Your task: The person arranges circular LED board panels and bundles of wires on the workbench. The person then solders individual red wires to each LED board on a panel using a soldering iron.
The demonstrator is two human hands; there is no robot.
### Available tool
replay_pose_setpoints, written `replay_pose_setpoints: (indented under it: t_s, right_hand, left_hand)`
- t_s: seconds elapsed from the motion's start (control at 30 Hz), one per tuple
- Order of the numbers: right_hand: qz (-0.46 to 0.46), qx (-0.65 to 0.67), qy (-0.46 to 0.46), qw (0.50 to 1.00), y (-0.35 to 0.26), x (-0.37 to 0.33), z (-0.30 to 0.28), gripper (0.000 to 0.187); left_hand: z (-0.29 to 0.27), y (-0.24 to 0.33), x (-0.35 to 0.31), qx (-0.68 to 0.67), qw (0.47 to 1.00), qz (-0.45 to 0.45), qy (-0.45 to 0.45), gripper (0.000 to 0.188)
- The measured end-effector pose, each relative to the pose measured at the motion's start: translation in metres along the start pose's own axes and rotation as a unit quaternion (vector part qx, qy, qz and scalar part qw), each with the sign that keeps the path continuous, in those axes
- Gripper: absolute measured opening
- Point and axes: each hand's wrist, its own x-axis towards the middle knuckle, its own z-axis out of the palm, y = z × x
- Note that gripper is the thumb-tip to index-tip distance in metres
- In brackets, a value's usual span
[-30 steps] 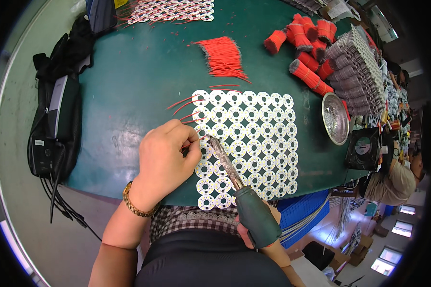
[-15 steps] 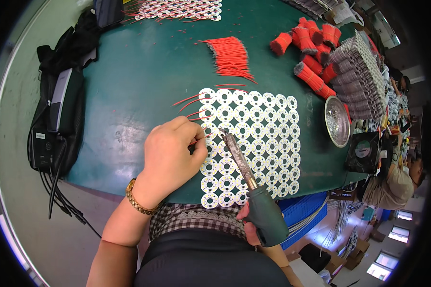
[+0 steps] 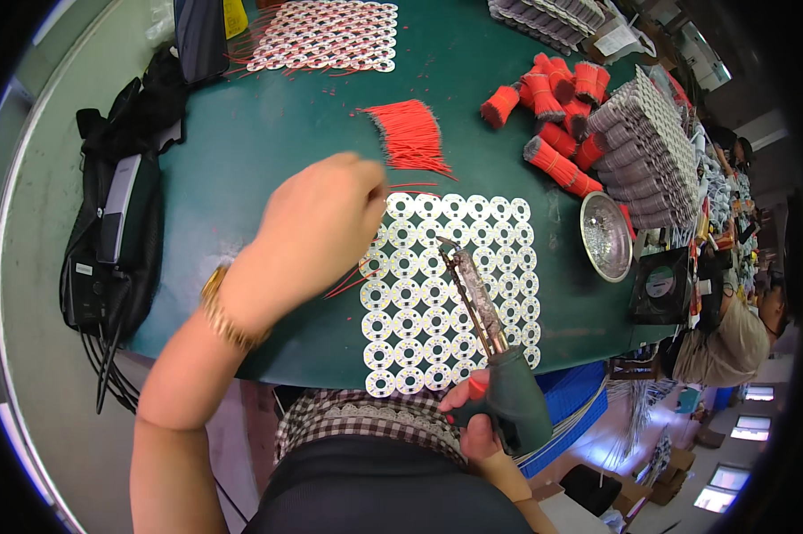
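Observation:
My left hand (image 3: 323,227), with a gold-coloured bracelet, hovers over the upper left corner of a sheet of round white LED boards (image 3: 406,294). Its fingers are curled together and slightly blurred, and the tips are hidden. Short red wires (image 3: 352,283) stick out from the sheet's left edge, partly covered by this hand. In my right hand (image 3: 474,423) is a soldering gun (image 3: 517,396) with a dark green handle, its tip pointing away from me over the sheet's upper middle. A pile of cut red wires (image 3: 409,135) lies just beyond, with a few loose ones nearer the boards.
Another board sheet with red wires (image 3: 330,36) lies at the far left. Bundles of red wire (image 3: 553,165), stacked boards (image 3: 646,147) and a round metal dish (image 3: 604,236) stand at right. A black bag with devices (image 3: 117,222) sits at left. A person (image 3: 726,343) works beyond the right edge.
My left hand has moved away from me, off the left column toward the far corner of the sheet. The soldering gun's tip has shifted slightly right across the boards. The whole view has shifted a little.

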Motion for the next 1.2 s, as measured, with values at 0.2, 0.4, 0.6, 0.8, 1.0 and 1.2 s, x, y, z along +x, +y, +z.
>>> replay_pose_setpoints:
  t_s: [0.2, 0.4, 0.6, 0.8, 1.0, 1.2]
  right_hand:
    - [0.017, 0.021, 0.038, 0.999, -0.008, -0.005, 0.005, 0.042]
    - [0.004, 0.014, 0.059, 0.998, 0.005, -0.011, -0.004, 0.044]
    - [0.114, 0.022, 0.023, 0.993, -0.015, -0.013, -0.009, 0.062]
    - [0.051, -0.097, -0.015, 0.994, -0.006, -0.012, -0.017, 0.055]
    - [0.05, -0.064, -0.008, 0.997, 0.012, -0.018, -0.015, 0.056]
    - [-0.018, -0.163, -0.127, 0.978, 0.002, -0.013, -0.029, 0.05]
  left_hand:
    - [0.045, -0.012, 0.044, 0.061, 0.995, 0.014, -0.073, 0.011]
    - [0.055, -0.008, 0.042, 0.1, 0.988, 0.091, -0.075, 0.01]
    - [0.042, -0.007, 0.016, 0.12, 0.988, 0.098, 0.012, 0.01]
    - [-0.01, 0.036, -0.023, -0.064, 0.997, 0.037, 0.002, 0.002]
    - [0.011, 0.031, -0.076, -0.167, 0.973, -0.158, 0.013, 0.006]
    - [0.024, 0.029, -0.109, -0.189, 0.954, -0.222, 0.066, 0.004]
